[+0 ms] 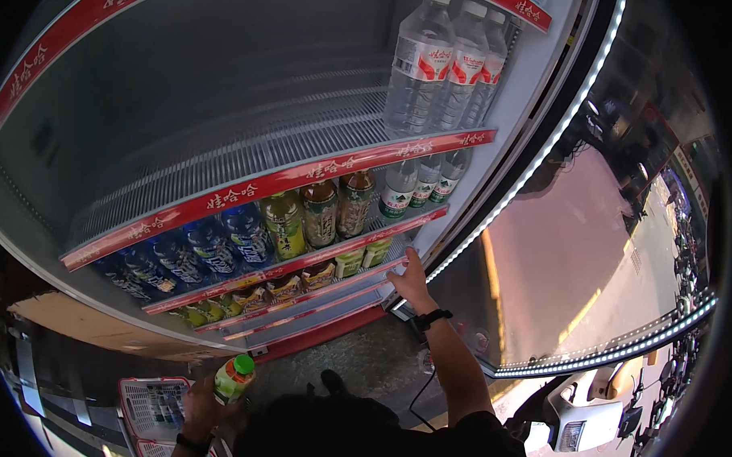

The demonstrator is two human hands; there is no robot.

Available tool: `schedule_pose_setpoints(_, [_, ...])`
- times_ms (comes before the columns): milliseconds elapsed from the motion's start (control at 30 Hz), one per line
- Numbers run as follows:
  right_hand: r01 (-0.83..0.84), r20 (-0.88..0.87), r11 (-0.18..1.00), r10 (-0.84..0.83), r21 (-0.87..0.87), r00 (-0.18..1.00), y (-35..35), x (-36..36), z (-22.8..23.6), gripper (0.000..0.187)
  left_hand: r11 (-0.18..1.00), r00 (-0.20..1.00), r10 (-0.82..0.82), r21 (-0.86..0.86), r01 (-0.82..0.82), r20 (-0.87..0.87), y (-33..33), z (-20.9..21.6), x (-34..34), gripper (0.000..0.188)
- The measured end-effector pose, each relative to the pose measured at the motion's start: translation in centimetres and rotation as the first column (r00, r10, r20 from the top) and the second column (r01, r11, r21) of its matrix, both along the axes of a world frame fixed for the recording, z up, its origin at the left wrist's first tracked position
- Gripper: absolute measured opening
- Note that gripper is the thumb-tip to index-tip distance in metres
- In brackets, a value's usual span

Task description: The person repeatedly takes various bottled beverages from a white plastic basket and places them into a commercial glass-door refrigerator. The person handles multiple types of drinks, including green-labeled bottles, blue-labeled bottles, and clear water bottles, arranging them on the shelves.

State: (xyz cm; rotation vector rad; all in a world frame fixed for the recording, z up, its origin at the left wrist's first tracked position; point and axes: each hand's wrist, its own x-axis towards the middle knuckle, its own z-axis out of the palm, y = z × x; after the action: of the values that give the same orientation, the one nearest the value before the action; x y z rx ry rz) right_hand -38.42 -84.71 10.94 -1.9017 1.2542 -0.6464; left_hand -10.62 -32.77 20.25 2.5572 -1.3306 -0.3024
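Observation:
My left hand (202, 402) is wrapped round a small bottle (234, 378) with a green cap and a green-and-white label, held low in front of the fridge. My right hand (411, 280) reaches to the right end of the lower shelves with its fingers apart. Its fingertips are by a red-and-white shelf edge (332, 285), and I cannot tell whether they touch it. Nothing shows in that hand. Left of it on that shelf stand green cartons (349, 263) and brown-labelled drinks (284, 287).
Large clear water bottles (420, 65) stand on the upper shelf, with blue-labelled bottles (211, 244) below. The lit glass door (542, 259) hangs open at right. A red-rimmed plastic basket (128, 405) with bottles sits at lower left. A white scooter (587, 413) is outside.

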Motion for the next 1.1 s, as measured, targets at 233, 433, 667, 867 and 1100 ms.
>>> schedule_pose_setpoints(233, [-0.249,0.023,0.965,0.248,0.086,0.968,-7.9,2.7,-0.8,0.087,0.992,0.992,0.127,-0.024,-0.127,0.006,4.0,0.0,-1.8,0.074])
schedule_pose_setpoints(433, [-0.27,0.048,0.869,0.276,0.415,0.96,-11.3,3.9,-1.9,0.066,0.966,0.966,0.259,-0.011,-0.259,-0.015,7.0,-0.2,-3.4,0.07])
schedule_pose_setpoints(667, [-0.379,0.219,0.889,0.329,0.257,0.919,-11.5,2.6,-3.6,0.067,0.937,0.937,0.349,0.012,-0.349,0.006,10.8,-2.0,-4.7,0.072])
schedule_pose_setpoints(867, [-0.329,0.288,0.944,0.307,0.031,0.907,-8.7,3.4,-5.0,0.068,0.896,0.895,0.444,0.005,-0.444,-0.046,12.5,-2.2,-6.5,0.07])
schedule_pose_setpoints(1100, [-0.188,0.361,0.982,0.178,-0.009,0.916,-6.8,0.3,-6.0,0.073,0.884,0.881,0.467,0.072,-0.462,-0.072,14.7,-2.4,-6.3,0.063])
